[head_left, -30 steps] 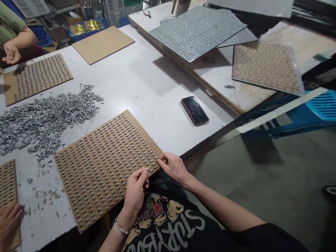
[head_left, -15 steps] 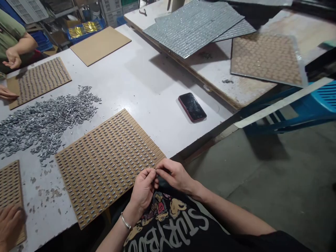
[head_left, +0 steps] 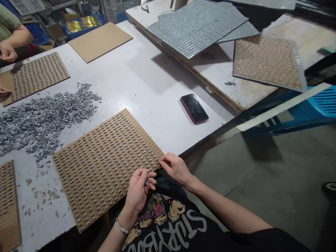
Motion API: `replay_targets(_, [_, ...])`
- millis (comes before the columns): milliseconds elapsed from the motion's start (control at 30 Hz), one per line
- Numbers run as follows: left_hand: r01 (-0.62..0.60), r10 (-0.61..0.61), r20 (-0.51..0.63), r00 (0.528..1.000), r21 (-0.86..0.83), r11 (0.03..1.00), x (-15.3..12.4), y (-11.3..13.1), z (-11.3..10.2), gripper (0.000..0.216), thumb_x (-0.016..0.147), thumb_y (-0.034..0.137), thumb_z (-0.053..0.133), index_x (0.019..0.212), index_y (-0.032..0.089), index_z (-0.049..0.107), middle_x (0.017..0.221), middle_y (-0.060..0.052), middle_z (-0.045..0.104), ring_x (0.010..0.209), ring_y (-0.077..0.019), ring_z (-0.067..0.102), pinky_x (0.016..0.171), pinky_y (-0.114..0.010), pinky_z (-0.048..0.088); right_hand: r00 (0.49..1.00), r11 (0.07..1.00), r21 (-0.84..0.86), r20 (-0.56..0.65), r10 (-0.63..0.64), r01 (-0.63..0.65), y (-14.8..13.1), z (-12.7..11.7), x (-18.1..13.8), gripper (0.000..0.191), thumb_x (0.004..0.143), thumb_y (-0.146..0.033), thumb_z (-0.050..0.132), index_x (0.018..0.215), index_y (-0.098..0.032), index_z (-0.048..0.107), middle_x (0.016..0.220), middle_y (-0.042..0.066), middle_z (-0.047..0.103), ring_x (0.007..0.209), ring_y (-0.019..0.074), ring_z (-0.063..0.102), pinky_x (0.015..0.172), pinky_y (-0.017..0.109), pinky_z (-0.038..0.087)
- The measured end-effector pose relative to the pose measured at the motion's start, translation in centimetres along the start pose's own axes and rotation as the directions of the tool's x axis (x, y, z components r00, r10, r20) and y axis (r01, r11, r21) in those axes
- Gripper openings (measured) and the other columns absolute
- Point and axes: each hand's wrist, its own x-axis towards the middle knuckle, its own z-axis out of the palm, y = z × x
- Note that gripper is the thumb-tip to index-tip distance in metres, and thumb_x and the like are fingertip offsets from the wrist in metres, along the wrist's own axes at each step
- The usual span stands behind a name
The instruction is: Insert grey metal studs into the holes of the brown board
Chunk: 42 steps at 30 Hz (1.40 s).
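A brown grooved board (head_left: 105, 168) lies at the table's near edge, covered with rows of small grey spindle-shaped metal pieces. The grooves along its right side are bare. Over its front edge my left hand (head_left: 139, 187) is curled, palm partly up, with a few of the grey metal pieces (head_left: 147, 180) among its fingers. At the board's near right corner my right hand (head_left: 177, 169) pinches thumb and forefinger together; whatever is between the fingertips is too small to make out. A long heap of loose grey metal pieces (head_left: 52, 119) lies on the table behind the board.
A phone (head_left: 194, 108) rests right of the board. Another person's hand (head_left: 7, 52) is at the far left, by a second filled board (head_left: 39, 77). A plain board (head_left: 101, 42) lies at the back. Silver ribbed sheets (head_left: 199, 28) overhang the adjoining table. A blue chair (head_left: 296, 115) stands right.
My hands have parted: the right moved to the board's corner, the left drew back leftward with its fingers loosened. The other person's hand at lower left has left view.
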Motion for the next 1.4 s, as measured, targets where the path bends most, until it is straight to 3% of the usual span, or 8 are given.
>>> replay_targets(200, [0.064, -0.052, 0.064, 0.997, -0.197, 0.978, -0.2, 0.1, 0.3, 0.022, 0.087, 0.029, 0.059, 0.096, 0.01, 0.063, 0.102, -0.015, 0.068, 0.092, -0.0212, 0.066, 0.079, -0.032, 0.054, 0.992, 0.994, -0.04, -0.083, 0.095, -0.099, -0.3, -0.2, -0.2, 0.017, 0.086, -0.027, 0.056, 0.101, -0.019, 0.054, 0.075, 0.0, 0.057, 0.065, 0.0164, 0.056, 0.061, 0.027, 0.043])
replay_targets(300, [0.096, -0.071, 0.098, 0.993, -0.278, 0.956, -0.2, 0.3, 0.6, 0.026, 0.09, 0.031, 0.054, 0.099, 0.009, 0.065, 0.108, -0.016, 0.067, 0.101, -0.0239, 0.064, 0.088, -0.035, 0.051, 0.988, 0.988, 0.011, -0.025, -0.152, 0.152, -2.1, -1.2, -0.1, 0.013, 0.094, -0.026, 0.049, 0.1, -0.019, 0.058, 0.086, 0.004, 0.059, 0.077, 0.0163, 0.057, 0.07, 0.027, 0.045])
replay_targets(433, [0.077, -0.06, 0.066, 0.996, -0.3, 0.951, 0.1, 0.9, 1.3, 0.026, 0.091, 0.028, 0.052, 0.099, 0.01, 0.068, 0.107, -0.013, 0.068, 0.092, -0.0183, 0.064, 0.08, -0.031, 0.053, 0.865, 0.872, -0.068, 0.18, -0.468, 0.486, -4.2, -1.7, 0.5, 0.017, 0.094, -0.02, 0.049, 0.103, -0.021, 0.063, 0.09, 0.006, 0.059, 0.083, 0.0176, 0.054, 0.076, 0.029, 0.041])
replay_targets(733, [0.03, -0.011, 0.085, 0.996, -0.223, 0.974, 2.5, 4.0, 1.6, 0.014, 0.081, 0.023, 0.065, 0.085, 0.01, 0.07, 0.086, -0.008, 0.066, 0.077, -0.0147, 0.06, 0.069, -0.028, 0.052, 0.802, 0.753, -0.288, 0.298, -0.517, 0.592, -4.3, -0.2, 4.9, 0.01, 0.085, -0.012, 0.052, 0.078, -0.017, 0.056, 0.078, 0.005, 0.055, 0.073, 0.0185, 0.049, 0.068, 0.03, 0.038])
replay_targets(900, [-0.059, 0.07, 0.06, 0.996, -0.168, 0.984, 3.8, 7.1, 1.8, 0.01, 0.082, 0.021, 0.063, 0.082, 0.012, 0.068, 0.085, -0.006, 0.065, 0.076, -0.0128, 0.059, 0.068, -0.026, 0.053, 0.807, 0.759, -0.292, 0.325, -0.494, 0.582, -5.7, 0.0, 8.3, 0.012, 0.084, -0.008, 0.05, 0.077, -0.017, 0.054, 0.08, 0.006, 0.056, 0.072, 0.0185, 0.05, 0.065, 0.03, 0.039])
replay_targets(1000, [-0.102, 0.112, 0.057, 0.992, -0.158, 0.982, 4.8, 9.3, 1.8, 0.011, 0.085, 0.017, 0.058, 0.085, 0.011, 0.066, 0.089, -0.01, 0.067, 0.078, -0.0139, 0.062, 0.071, -0.026, 0.054, 0.838, 0.853, -0.107, 0.283, -0.467, 0.511, -6.7, -0.9, 11.6, 0.011, 0.09, -0.015, 0.046, 0.082, -0.017, 0.053, 0.08, 0.004, 0.058, 0.07, 0.0162, 0.052, 0.063, 0.026, 0.04])
replay_targets(1133, [-0.188, 0.172, -0.113, 0.979, -0.152, 0.97, 6.8, 11.8, 1.1, 0.009, 0.083, 0.004, 0.054, 0.083, 0.011, 0.061, 0.084, -0.012, 0.068, 0.072, -0.0136, 0.066, 0.069, -0.024, 0.055, 0.884, 0.902, 0.09, 0.183, -0.431, 0.422, -6.8, -1.1, 18.8, 0.013, 0.091, -0.02, 0.047, 0.086, -0.017, 0.058, 0.081, 0.003, 0.063, 0.073, 0.0148, 0.056, 0.067, 0.025, 0.042])
replay_targets(1400, [-0.283, 0.254, -0.204, 0.945, -0.126, 0.951, 9.3, 15.1, -0.6, 0.013, 0.088, 0.015, 0.056, 0.075, 0.011, 0.055, 0.074, -0.009, 0.066, 0.054, -0.0081, 0.058, 0.048, -0.016, 0.049, 0.949, 0.961, -0.112, 0.222, -0.224, 0.253, -5.2, 3.3, 29.9, 0.014, 0.086, -0.016, 0.052, 0.086, -0.015, 0.065, 0.082, 0.004, 0.066, 0.075, 0.0145, 0.057, 0.066, 0.023, 0.04])
